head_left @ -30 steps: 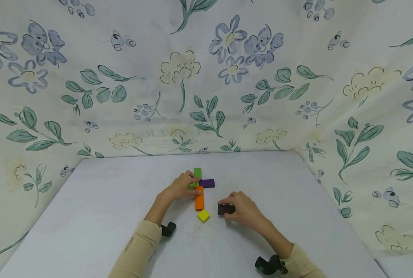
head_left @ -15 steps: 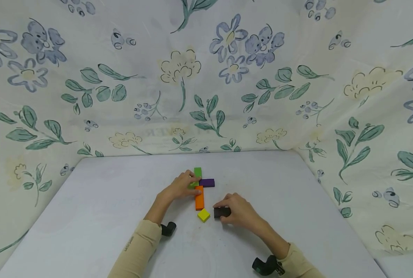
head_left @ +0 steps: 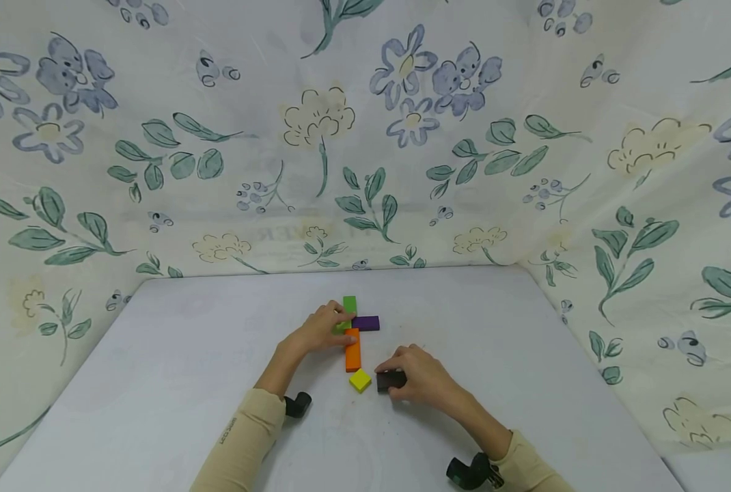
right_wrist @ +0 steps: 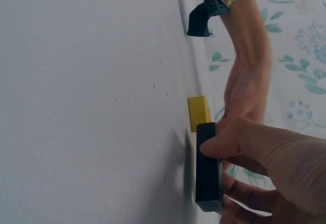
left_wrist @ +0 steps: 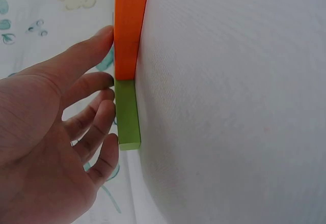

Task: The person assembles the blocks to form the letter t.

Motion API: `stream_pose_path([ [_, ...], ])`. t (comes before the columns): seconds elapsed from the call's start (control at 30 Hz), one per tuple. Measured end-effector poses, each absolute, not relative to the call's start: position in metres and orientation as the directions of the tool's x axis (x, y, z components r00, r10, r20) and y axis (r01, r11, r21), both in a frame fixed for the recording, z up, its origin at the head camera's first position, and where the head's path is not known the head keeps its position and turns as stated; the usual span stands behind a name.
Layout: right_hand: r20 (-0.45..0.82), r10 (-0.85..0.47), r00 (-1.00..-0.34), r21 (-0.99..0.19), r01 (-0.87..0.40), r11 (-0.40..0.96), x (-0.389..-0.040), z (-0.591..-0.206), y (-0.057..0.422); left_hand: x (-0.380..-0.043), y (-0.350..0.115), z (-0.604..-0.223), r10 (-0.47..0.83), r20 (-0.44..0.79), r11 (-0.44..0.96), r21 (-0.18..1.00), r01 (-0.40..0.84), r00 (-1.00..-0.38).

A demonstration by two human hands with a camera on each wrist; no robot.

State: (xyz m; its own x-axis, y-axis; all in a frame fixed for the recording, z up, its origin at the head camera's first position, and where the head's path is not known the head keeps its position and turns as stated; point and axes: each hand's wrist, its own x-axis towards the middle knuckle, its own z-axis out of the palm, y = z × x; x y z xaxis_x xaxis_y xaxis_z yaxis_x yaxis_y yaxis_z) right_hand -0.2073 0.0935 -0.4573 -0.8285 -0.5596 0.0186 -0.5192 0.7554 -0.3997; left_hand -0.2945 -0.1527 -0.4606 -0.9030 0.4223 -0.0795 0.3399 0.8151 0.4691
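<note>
In the head view a green block (head_left: 350, 304), a purple block (head_left: 368, 324) and an orange block (head_left: 353, 358) lie together at mid-table. My left hand (head_left: 320, 331) rests on this group. The left wrist view has its thumb touching the orange block (left_wrist: 128, 30) and the fingertips on the green block (left_wrist: 128, 114). Nearer to me sits a small yellow block (head_left: 360, 380), turned cornerwise. Just to its right, my right hand (head_left: 423, 376) pinches a black block (head_left: 390, 381) between thumb and fingers. In the right wrist view the black block (right_wrist: 208, 175) partly overlaps the yellow one.
A white table (head_left: 187, 342) lies under everything. Floral cloth (head_left: 365, 137) hangs behind it and at the sides. Black wrist devices (head_left: 298, 404) stick out at both forearms, near the tabletop.
My right hand has brought the black block leftward and slightly toward me, close beside the yellow block. The left hand and the other blocks have stayed put.
</note>
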Motion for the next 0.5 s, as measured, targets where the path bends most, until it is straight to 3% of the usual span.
stream_pose_path([
  [0.5, -0.018, -0.58, -0.814, -0.386, -0.529, 0.756, -0.2047, -0.4564, 0.0876, -0.2962, -0.1542, -0.4624, 0.429, -0.074, 0.809, 0.474, 0.347, -0.9],
])
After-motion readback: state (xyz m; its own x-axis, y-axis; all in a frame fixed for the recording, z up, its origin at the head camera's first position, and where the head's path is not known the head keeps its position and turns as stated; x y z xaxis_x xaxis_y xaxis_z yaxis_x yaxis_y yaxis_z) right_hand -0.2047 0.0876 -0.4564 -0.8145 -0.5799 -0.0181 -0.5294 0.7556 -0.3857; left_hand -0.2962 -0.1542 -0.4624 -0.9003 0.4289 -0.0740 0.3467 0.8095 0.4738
